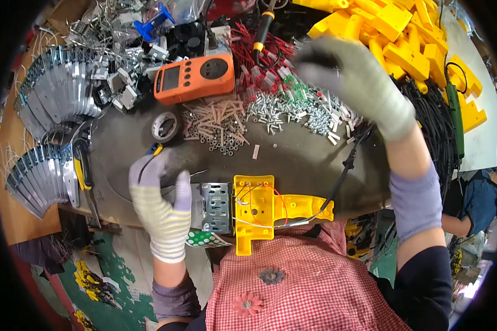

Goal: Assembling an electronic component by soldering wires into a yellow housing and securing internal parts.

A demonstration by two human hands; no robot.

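My left hand [161, 207], in a striped knit glove, is at the front left of the table. Its thumb stands apart, and a slim black-and-yellow tool [156, 149] sticks out at its fingers; most of the tool is hidden. Beside this hand lies an open yellow plastic housing [264, 212] with a handle, red and white wires inside and a black cord [345, 164] at its handle end. A perforated metal plate [216, 207] joins its left side. Above the screws [281, 113] at the back, my right hand [353, 80] is smeared by motion, its dark fingertips unclear.
An orange multimeter [196, 78], a tape roll [165, 127] and nuts [222, 144] lie mid-table. Stacked metal plates [61, 91] and yellow-handled pliers [83, 165] are left. Yellow housings [395, 33] and black cords [428, 121] are piled right; a black-and-orange screwdriver [263, 30] is at the back.
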